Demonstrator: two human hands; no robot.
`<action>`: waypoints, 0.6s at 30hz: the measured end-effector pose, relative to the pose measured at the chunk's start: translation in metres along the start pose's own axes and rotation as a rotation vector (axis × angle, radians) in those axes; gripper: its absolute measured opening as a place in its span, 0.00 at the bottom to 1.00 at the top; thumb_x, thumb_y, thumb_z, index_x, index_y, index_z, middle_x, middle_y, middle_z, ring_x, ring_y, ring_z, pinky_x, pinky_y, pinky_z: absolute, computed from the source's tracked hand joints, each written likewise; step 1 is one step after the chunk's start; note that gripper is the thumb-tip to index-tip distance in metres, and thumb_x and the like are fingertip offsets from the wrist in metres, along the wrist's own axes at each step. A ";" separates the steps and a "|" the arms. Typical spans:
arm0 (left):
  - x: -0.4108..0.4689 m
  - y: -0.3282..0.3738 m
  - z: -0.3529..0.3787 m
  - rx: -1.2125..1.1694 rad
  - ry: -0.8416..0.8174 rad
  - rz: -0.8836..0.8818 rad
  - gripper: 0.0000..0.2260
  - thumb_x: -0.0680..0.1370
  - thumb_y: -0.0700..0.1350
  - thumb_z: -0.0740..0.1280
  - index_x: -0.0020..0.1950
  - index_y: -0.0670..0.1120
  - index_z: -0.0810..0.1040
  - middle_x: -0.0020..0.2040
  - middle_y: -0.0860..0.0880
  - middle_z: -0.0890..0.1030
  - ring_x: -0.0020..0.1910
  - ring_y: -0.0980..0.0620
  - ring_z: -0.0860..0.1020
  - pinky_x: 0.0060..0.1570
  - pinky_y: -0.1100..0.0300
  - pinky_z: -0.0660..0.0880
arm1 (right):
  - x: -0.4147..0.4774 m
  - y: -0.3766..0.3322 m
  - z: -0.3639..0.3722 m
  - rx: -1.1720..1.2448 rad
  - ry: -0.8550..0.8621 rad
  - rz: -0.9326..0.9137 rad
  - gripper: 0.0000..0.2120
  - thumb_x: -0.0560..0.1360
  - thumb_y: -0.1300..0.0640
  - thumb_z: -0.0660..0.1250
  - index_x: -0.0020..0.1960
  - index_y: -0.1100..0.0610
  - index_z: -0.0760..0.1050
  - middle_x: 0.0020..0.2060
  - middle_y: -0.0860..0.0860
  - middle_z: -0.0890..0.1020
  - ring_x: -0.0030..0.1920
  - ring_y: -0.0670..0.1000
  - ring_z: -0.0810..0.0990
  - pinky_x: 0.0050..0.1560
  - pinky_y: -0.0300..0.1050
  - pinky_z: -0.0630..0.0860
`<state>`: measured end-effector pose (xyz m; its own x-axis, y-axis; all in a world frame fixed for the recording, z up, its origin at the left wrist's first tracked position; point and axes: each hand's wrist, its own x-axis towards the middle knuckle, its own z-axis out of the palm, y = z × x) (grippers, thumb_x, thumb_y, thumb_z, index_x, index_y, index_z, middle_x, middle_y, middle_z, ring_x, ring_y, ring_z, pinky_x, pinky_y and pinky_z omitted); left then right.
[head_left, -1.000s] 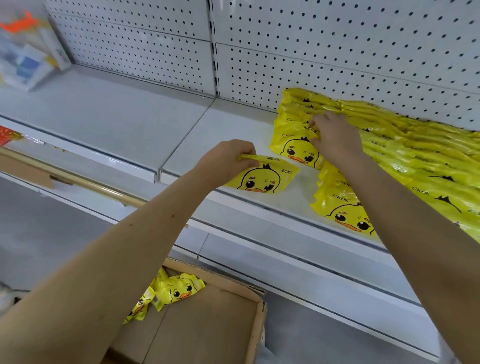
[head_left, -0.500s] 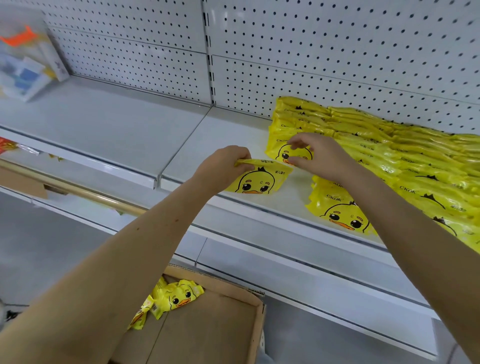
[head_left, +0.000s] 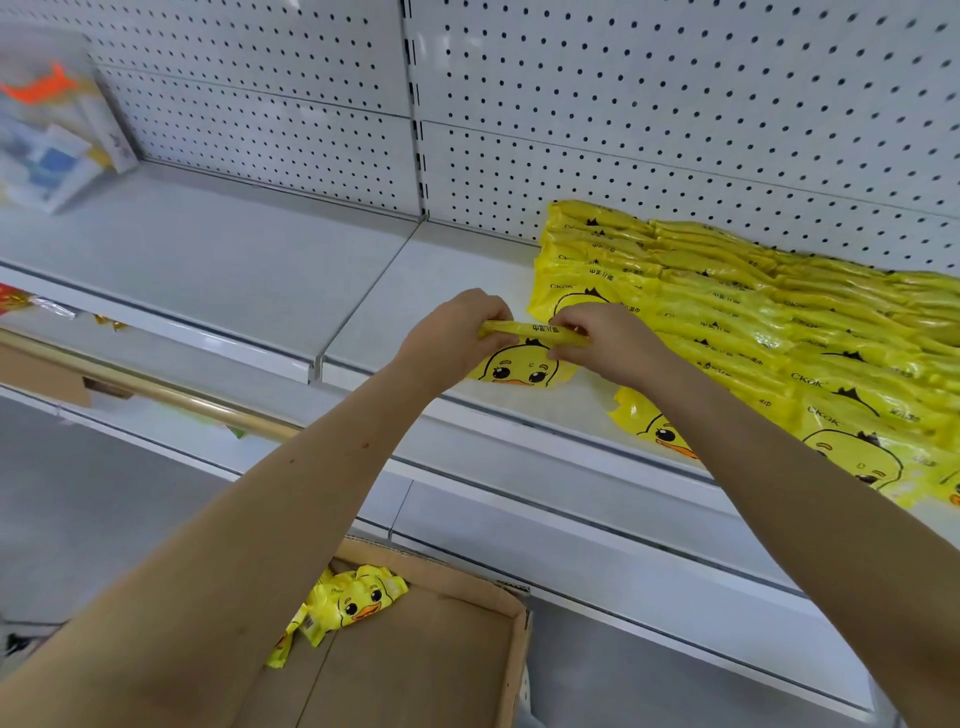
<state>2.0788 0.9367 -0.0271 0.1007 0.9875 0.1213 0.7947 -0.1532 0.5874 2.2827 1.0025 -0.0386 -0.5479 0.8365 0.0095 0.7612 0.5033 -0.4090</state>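
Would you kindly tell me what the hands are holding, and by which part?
A yellow duck packet, by its top edge: left hand grips the left end, right hand the right end.

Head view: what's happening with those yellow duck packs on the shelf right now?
A person appears to be stocking a white shelf with yellow duck-print packs. The left hand and right hand both pinch one duck pack by its top edge, holding it near the shelf front, just left of the rows of packs lying on the shelf. A few more packs lie in the cardboard box below.
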 end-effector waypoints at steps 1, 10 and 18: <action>0.001 -0.001 0.000 0.001 0.020 0.008 0.08 0.76 0.48 0.68 0.54 0.49 0.77 0.55 0.49 0.74 0.53 0.50 0.73 0.53 0.53 0.72 | 0.002 0.002 -0.001 -0.034 0.022 0.011 0.09 0.72 0.51 0.72 0.50 0.52 0.79 0.41 0.46 0.77 0.46 0.52 0.76 0.38 0.44 0.66; -0.002 -0.017 0.003 -0.044 0.055 -0.094 0.19 0.76 0.47 0.69 0.66 0.47 0.71 0.67 0.47 0.66 0.62 0.43 0.70 0.64 0.50 0.67 | 0.019 0.035 -0.009 -0.214 0.249 0.225 0.14 0.75 0.54 0.68 0.59 0.56 0.77 0.56 0.54 0.80 0.56 0.59 0.76 0.47 0.48 0.71; -0.009 -0.022 0.008 -0.007 0.025 -0.074 0.19 0.76 0.47 0.68 0.65 0.46 0.71 0.67 0.47 0.67 0.62 0.45 0.70 0.65 0.51 0.67 | 0.025 0.031 0.000 -0.507 0.191 0.252 0.13 0.76 0.55 0.66 0.58 0.58 0.74 0.53 0.56 0.78 0.56 0.61 0.75 0.53 0.52 0.68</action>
<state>2.0647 0.9311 -0.0476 0.0263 0.9949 0.0974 0.7950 -0.0799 0.6013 2.2927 1.0393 -0.0507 -0.2930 0.9440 0.1521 0.9559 0.2861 0.0657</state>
